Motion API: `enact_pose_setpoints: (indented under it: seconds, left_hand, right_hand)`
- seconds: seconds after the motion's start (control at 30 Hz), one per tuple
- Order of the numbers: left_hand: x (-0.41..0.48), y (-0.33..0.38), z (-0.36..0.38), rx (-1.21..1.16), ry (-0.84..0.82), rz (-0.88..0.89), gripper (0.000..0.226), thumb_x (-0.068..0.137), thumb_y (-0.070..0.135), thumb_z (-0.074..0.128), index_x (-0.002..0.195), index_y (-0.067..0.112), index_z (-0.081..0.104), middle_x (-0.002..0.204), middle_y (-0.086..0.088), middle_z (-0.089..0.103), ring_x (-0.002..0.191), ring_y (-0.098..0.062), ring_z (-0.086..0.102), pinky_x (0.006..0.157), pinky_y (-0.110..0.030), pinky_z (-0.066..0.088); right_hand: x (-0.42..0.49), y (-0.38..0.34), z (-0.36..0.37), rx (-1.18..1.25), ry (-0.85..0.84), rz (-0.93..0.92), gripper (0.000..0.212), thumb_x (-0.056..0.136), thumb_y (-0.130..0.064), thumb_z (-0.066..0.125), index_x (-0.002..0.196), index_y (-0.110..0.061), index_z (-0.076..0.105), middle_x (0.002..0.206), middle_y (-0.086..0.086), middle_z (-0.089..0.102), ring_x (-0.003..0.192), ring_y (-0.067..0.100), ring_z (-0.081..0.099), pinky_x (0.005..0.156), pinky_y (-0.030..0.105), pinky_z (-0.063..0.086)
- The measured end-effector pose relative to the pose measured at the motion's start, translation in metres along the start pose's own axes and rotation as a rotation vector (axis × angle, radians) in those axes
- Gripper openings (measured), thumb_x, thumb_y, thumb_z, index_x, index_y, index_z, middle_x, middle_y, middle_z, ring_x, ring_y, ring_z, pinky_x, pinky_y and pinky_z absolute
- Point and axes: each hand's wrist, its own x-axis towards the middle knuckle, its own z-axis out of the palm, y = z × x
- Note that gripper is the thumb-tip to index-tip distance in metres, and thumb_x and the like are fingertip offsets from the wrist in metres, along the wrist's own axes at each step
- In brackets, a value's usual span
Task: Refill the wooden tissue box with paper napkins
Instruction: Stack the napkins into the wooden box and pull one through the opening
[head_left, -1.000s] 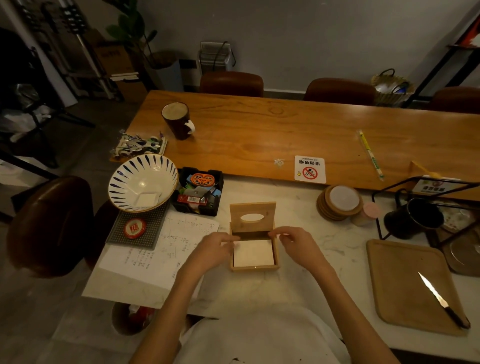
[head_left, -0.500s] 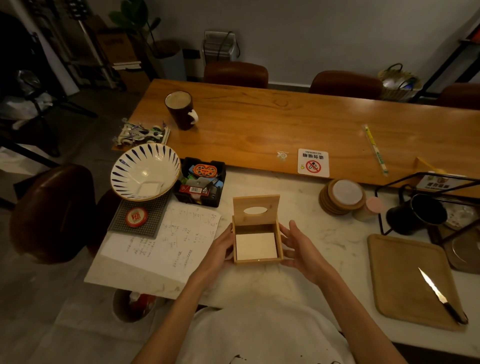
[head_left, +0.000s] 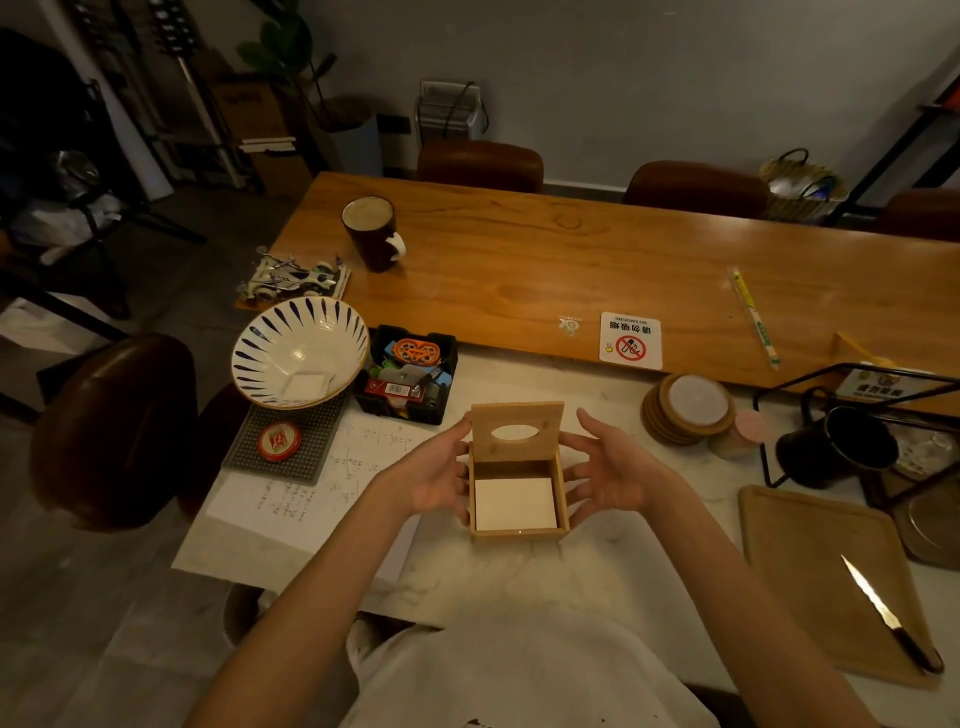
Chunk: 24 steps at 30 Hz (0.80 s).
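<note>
While the lid (head_left: 517, 413) stands raised at 12 o'clock, our left hand (head_left: 436, 478) and right hand (head_left: 610, 470), fingers loosely spread, flank the box (head_left: 515, 535) at 9 and 3, napkins (head_left: 514, 504) inside.

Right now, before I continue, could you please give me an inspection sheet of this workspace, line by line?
Surface: white marble table, with a wooden table directly behind it.
Job's things: wooden tissue box, lid raised upright; white napkins lie inside.
Clutter: striped bowl, black tray of small items, handwritten sheet, coaster stack, cutting board with a knife, dark mug.
Grips: left hand open at the box's left wall; right hand open beside its right wall; contact unclear for both.
Cables: a dark cable hangs on the white appliance at the wall.
Surroundings: brown chairs, a potted plant, a woven basket.
</note>
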Motion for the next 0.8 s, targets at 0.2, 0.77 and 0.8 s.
enact_pose_setpoints:
  seconds: [0.2, 0.77, 0.8]
  left_hand:
    - [-0.005, -0.005, -0.007, 0.030, -0.030, 0.036, 0.042, 0.095, 0.037, 0.054, 0.127, 0.010, 0.055, 0.125, -0.021, 0.052, 0.116, -0.040, 0.051, 0.099, -0.065, 0.040]
    - [0.000, -0.036, -0.001, 0.369, 0.162, 0.296, 0.052, 0.097, 0.005, 0.054, 0.136, 0.038, 0.045, 0.126, 0.000, 0.061, 0.108, -0.016, 0.061, 0.087, -0.040, 0.057]
    - [0.000, -0.036, -0.001, 0.365, 0.165, 0.295, 0.053, 0.097, 0.005, 0.054, 0.138, 0.037, 0.045, 0.127, 0.000, 0.061, 0.109, -0.017, 0.061, 0.087, -0.041, 0.057]
  right_hand:
    - [-0.006, 0.007, 0.000, -0.115, 0.012, -0.031, 0.062, 0.086, -0.046, 0.064, 0.140, -0.023, 0.044, 0.131, 0.026, 0.053, 0.110, 0.051, 0.059, 0.090, 0.069, 0.046]
    - [-0.006, 0.034, 0.006, -0.356, 0.130, -0.270, 0.078, 0.085, -0.008, 0.072, 0.145, -0.042, 0.036, 0.126, 0.003, 0.065, 0.100, 0.025, 0.071, 0.081, 0.051, 0.059]
    - [-0.006, 0.034, 0.007, -0.358, 0.129, -0.271, 0.078, 0.085, -0.008, 0.072, 0.145, -0.042, 0.036, 0.126, 0.003, 0.065, 0.100, 0.025, 0.071, 0.080, 0.051, 0.059]
